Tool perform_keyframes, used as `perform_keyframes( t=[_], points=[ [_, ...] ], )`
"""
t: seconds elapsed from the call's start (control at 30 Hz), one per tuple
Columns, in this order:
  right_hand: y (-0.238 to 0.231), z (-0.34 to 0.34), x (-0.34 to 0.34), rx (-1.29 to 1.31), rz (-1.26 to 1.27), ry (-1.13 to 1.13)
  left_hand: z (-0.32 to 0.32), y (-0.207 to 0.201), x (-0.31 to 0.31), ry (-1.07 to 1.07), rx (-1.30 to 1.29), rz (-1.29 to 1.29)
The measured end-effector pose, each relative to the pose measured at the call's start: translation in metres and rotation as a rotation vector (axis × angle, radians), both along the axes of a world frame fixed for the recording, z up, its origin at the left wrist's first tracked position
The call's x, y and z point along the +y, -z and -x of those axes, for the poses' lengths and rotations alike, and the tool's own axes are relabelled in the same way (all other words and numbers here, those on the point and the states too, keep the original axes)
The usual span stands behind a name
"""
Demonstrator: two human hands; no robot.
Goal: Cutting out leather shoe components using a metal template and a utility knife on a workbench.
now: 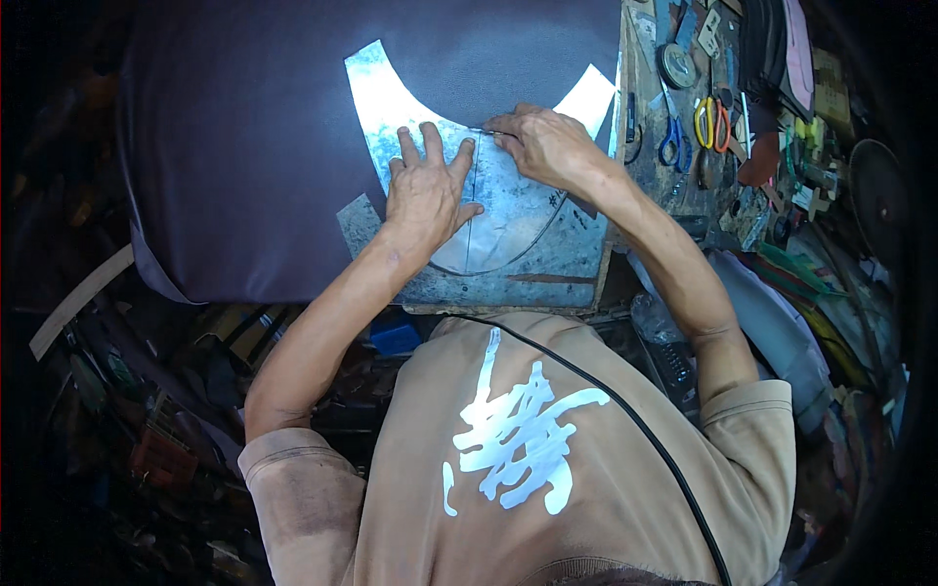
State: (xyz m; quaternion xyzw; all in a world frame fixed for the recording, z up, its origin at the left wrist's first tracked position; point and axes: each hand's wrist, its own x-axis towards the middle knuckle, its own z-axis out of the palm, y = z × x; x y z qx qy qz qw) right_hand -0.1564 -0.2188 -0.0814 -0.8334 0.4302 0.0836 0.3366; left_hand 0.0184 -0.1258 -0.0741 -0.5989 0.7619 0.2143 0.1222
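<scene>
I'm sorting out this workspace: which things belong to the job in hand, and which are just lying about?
In the job:
Shiny curved template, under the left hand
Slim tool, in the right hand
Dark sheet, around the template's upper part

Apparently just lying about:
Blue-handled scissors
Round disc
Blue object

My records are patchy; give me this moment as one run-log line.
left hand: spread on shiny template | right hand: holding thin tool at template's inner curve | template: partly over dark sheet

On the worn bench lie a dark leather-like sheet, a scuffed grey board and blue-handled scissors.
</scene>
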Motion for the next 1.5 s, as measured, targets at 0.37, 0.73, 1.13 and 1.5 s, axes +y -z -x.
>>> perform_keyframes(
  t=[0.37,0.73,1.13,1.5],
  points=[
    [-0.012,0.037,-0.037,0.120,-0.018,-0.207,0.002,0.000,0.000,-0.015,0.028,-0.008],
    [-0.010,0.067,-0.096,0.184,0.038,-0.461,0.002,0.000,-0.002,-0.035,0.034,-0.002],
    [-0.016,0.072,-0.169,0.174,-0.011,-0.703,0.003,-0.002,-0.002,-0.051,0.047,0.000],
    [-0.012,0.078,-0.194,0.142,0.000,-0.711,0.006,-0.002,-0.003,-0.061,0.045,-0.030]
  ],
)
